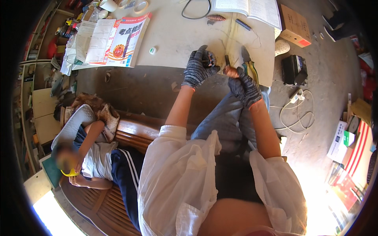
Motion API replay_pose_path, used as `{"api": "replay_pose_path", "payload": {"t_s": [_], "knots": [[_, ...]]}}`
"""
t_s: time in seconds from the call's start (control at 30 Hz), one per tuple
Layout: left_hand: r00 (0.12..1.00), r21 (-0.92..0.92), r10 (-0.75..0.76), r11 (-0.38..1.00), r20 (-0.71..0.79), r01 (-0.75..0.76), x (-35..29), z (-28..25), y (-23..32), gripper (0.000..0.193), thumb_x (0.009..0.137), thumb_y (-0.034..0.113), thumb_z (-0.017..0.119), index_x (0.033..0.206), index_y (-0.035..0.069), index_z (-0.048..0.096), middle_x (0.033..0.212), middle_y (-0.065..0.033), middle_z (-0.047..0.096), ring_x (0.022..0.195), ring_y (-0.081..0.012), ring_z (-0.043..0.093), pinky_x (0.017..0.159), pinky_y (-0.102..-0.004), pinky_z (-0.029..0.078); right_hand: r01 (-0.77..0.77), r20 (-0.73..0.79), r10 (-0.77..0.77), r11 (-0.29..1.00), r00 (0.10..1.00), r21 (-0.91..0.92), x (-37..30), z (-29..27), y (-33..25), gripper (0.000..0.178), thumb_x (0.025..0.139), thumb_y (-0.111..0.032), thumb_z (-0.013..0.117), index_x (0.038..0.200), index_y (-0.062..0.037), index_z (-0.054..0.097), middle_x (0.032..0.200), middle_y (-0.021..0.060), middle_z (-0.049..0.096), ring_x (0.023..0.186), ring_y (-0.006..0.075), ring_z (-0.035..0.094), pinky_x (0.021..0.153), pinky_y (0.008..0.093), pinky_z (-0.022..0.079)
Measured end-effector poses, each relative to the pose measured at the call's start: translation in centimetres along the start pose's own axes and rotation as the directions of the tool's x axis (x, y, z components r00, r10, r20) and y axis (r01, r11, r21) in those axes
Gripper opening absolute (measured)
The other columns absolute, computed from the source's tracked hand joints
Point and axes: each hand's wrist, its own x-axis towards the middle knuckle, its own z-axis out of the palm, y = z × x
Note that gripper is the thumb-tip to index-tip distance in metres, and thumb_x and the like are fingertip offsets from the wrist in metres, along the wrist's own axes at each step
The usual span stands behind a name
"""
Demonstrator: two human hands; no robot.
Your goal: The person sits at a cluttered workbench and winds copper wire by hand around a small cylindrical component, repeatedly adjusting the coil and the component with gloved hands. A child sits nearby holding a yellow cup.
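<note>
Pale tabletop | left fingers curled about dark rounded part | right fingers pinching copper-wound part

by the near edge of the desk, a coil is left of the pliers, a book farther left, a notebook behind, a box right of the desk.

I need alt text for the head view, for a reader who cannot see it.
A person's gloved left grip holds a dark rounded part and the right grip a copper coil, beside pliers, at a table. A softcover book lies farther left; another person is on a wooden bench.
</note>
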Motion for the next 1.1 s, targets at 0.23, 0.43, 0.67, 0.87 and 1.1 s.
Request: {"api": "replay_pose_path", "payload": {"t_s": [0.23,0.43,0.67,0.87,1.1], "knots": [[0.994,0.315,0.112,0.943,-0.007,-0.104,-1.4,-1.9,6.0,0.093,0.049,0.010,0.084,0.130,0.006,0.038,0.098,-0.0077,0.050,0.084,-0.0173,0.052,0.081,-0.0297,0.049,-0.157,-0.108,-0.370,-0.105,0.923,-0.982,-3.7,7.1,-0.3,0.025,0.087,-0.027,0.056,0.095,-0.0029,0.060,0.082,0.0090,0.065,0.066,0.0184,0.058,0.060,0.0298,0.045],[0.996,-0.322,0.053,0.946,0.068,-0.029,-4.0,-0.9,8.8,0.080,0.059,0.002,0.078,0.129,0.004,0.039,0.100,-0.0029,0.052,0.091,-0.0121,0.051,0.082,-0.0268,0.047,-0.290,0.160,-0.831,-0.357,0.533,-0.888,-2.6,6.8,1.2,0.028,0.085,-0.025,0.060,0.103,-0.0045,0.055,0.081,0.0148,0.064,0.069,0.0264,0.062,0.065,0.0364,0.049],[0.960,-0.910,-0.068,0.305,0.272,0.280,-6.3,2.0,10.9,0.052,0.075,0.010,0.070,0.120,0.002,0.045,0.101,-0.0064,0.057,0.086,-0.0164,0.057,0.076,-0.0308,0.050,0.446,-0.157,-0.786,0.490,0.598,-0.749,-3.6,7.6,1.6,0.024,0.089,-0.010,0.052,0.110,-0.0027,0.056,0.083,0.0021,0.062,0.071,0.0065,0.055,0.061,0.0212,0.045],[0.899,-0.890,-0.119,-0.246,0.422,0.385,-7.5,3.1,12.2,0.044,0.081,0.025,0.064,0.118,0.006,0.049,0.102,-0.0065,0.059,0.094,-0.0191,0.057,0.080,-0.0328,0.047,0.671,-0.105,-0.780,0.590,0.616,-0.449,-4.5,10.0,3.1,0.026,0.091,-0.020,0.054,0.108,-0.0006,0.055,0.089,0.0040,0.060,0.066,0.0080,0.053,0.060,0.0182,0.047],[0.904,-0.902,-0.061,-0.127,0.423,0.414,-7.9,3.8,11.9,0.044,0.082,0.017,0.063,0.122,0.007,0.049,0.109,-0.0036,0.058,0.099,-0.0154,0.056,0.089,-0.0294,0.044,0.522,-0.127,-0.515,0.853,0.848,0.024,-6.3,7.7,1.8,0.035,0.089,-0.029,0.056,0.108,0.0000,0.052,0.073,0.0020,0.053,0.061,0.0091,0.050,0.057,0.0203,0.046]]}}
